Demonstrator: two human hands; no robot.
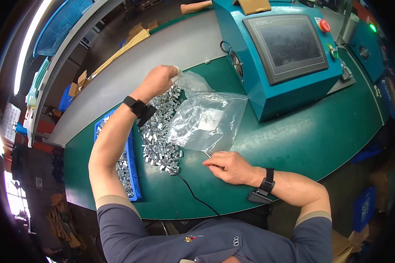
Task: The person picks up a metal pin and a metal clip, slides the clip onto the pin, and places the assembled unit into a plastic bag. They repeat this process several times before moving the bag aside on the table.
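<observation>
My left hand (159, 80) reaches over the far end of a heap of small silver metal parts (160, 142). Its fingers are closed on the edge of a crumpled clear plastic bag (193, 82). Nearer to me lies a larger clear plastic bag (226, 116) with a white handwritten label (210, 119), flat beside the heap. My right hand (230, 167) is low over the green table at that bag's near edge, fingers closed round a thin metal rod (207, 154). Most of the rod is hidden in the hand, so its kind cannot be told.
Left of the heap stands a long blue tray (135, 177) of similar metal parts, partly behind my left arm. A teal machine (267, 98) with a dark screen (289, 46) and a red button (324, 25) occupies the back right. A black cable (191, 190) crosses the green table (289, 149).
</observation>
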